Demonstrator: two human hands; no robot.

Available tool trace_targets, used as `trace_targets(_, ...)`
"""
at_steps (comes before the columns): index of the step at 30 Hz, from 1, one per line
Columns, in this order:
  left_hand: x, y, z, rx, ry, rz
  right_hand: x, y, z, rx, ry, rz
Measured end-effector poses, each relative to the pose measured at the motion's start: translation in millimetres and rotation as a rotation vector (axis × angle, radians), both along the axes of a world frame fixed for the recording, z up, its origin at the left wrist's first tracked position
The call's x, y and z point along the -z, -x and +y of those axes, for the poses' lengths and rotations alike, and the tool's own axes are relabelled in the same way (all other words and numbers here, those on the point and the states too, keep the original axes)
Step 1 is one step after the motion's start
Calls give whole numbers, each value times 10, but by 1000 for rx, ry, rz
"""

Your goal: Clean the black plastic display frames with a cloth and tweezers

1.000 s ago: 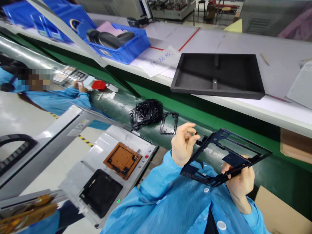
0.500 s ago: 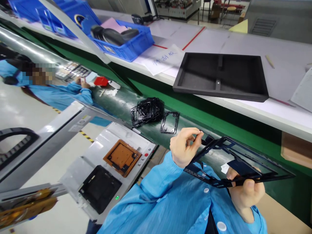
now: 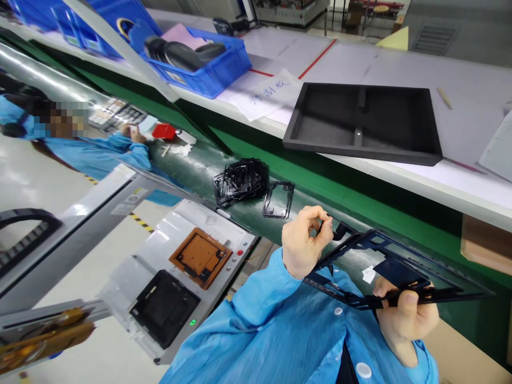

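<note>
A thin rectangular black frame [image 3: 400, 261] with cut-outs is held tilted in front of my blue coat. My right hand [image 3: 408, 317] is closed on its near edge, thumb on top and fingers underneath. At the frame's left corner, my left hand [image 3: 304, 240] pinches the end of a thin black strip [image 3: 341, 230] that runs beside the frame. Whether the strip is joined to the frame I cannot tell. On the green bench [image 3: 248, 218] beyond my left hand lie a single similar black frame [image 3: 279, 200] and a pile of black frames [image 3: 242, 181].
At left stands a machine with an orange fixture [image 3: 201, 258] and a black fixture [image 3: 165, 308]. The shelf above carries a black divided tray [image 3: 362, 146], a handwritten paper sheet [image 3: 266, 98] and a blue bin [image 3: 216, 74]. A co-worker [image 3: 92, 154] sits at far left.
The frame has shifted slightly to the right and turned a little with my right hand. My left hand has moved slightly right, still pinching the strip.
</note>
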State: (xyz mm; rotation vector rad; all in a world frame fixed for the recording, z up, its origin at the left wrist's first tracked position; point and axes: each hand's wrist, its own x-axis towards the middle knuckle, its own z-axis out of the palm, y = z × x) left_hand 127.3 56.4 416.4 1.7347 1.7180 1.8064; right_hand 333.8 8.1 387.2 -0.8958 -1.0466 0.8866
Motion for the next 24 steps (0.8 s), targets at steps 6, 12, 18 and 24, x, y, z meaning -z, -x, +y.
trace_targets(6, -23, -34, -8, 40, -27, 11, -56, 41, 29, 30, 149, 5)
trace_targets(12, -95, -8, 0, 105, -88, 48, -129, 16, 97, 152, 192, -29)
trace_targets(18, -165, 35, -21, 138, -107, 41, -175, -1, 84, 169, 118, -63)
trace_targets(24, -252, 31, -19, 123, -156, 104, -175, 10, 32, 167, 123, -71)
